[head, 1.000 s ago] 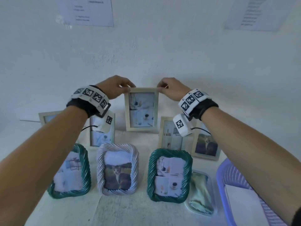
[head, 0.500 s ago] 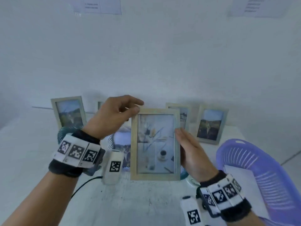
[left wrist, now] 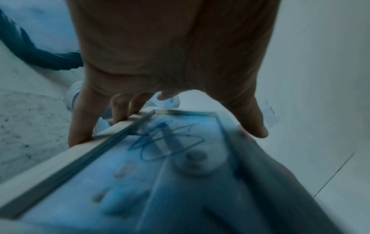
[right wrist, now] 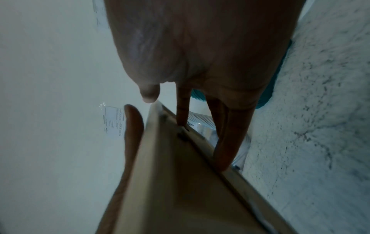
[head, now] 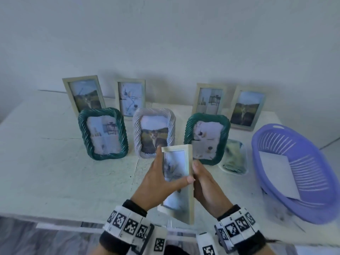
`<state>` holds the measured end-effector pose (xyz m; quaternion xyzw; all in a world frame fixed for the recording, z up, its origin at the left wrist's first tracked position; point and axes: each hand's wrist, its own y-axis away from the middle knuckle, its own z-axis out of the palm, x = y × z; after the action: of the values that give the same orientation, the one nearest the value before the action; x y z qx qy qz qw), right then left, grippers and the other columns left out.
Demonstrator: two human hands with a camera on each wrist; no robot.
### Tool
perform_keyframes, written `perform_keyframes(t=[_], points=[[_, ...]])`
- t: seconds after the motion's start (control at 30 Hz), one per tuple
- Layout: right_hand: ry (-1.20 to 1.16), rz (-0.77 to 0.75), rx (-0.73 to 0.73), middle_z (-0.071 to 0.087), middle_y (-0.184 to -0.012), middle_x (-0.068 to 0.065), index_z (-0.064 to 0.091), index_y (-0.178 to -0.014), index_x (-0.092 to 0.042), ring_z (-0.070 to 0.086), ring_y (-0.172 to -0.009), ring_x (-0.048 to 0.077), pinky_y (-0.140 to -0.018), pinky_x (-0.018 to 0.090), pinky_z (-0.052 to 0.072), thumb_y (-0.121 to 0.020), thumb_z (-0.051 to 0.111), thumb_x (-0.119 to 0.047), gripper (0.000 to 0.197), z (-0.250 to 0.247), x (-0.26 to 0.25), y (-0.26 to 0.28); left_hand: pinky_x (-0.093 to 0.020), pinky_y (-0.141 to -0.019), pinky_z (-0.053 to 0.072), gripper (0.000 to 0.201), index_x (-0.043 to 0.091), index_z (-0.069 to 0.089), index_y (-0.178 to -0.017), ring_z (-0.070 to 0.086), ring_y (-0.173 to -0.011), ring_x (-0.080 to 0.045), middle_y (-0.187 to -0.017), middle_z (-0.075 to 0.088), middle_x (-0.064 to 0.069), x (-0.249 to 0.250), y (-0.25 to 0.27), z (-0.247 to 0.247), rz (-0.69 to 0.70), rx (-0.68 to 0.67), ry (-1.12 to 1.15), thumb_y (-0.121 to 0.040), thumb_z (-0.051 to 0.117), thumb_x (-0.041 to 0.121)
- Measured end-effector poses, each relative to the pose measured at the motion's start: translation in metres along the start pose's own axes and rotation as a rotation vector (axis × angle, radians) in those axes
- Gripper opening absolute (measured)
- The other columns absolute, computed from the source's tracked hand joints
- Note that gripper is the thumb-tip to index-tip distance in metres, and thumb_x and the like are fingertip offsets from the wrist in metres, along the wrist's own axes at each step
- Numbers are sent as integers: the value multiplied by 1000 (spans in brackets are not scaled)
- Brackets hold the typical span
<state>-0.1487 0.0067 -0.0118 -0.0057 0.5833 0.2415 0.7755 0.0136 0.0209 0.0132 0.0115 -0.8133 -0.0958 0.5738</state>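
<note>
White table (head: 55, 144) against a pale wall, logged from the head view. Left: teal twisted frame (head: 103, 133), standing upright. Centre: wooden photo frame (head: 175, 162), held above the table's near edge. Its long axis runs away from me, top end toward the wall, glass facing up and left. Left grip (head: 158, 184) holds its left edge, thumb across the glass. Right grip (head: 207, 190) pinches its right edge, fingers behind. Right: purple basket (head: 316, 172).
</note>
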Motion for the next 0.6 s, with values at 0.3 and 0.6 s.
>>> perform_keyframes(t=[0.3, 0.6], points=[[113, 28, 173, 72, -91, 11, 54, -99, -12, 58, -76, 22, -68, 32, 46, -97, 39, -48, 40, 10, 10, 7, -36, -98, 47, 89, 37, 37, -140, 61, -114, -8, -123, 66, 10, -24, 13, -18, -84, -31, 441, -61, 71, 59], [754, -153, 263, 65, -96, -9, 65, -102, -32, 59, -89, 0, -76, 18, 48, -98, 52, -19, 19, 0, 41, 18, -36, -56, 57, 14, 6, 62, -101, 66, -74, -20, -86, 63, -13, -91, 22, -42, -203, 204, 411, -88, 67, 9]])
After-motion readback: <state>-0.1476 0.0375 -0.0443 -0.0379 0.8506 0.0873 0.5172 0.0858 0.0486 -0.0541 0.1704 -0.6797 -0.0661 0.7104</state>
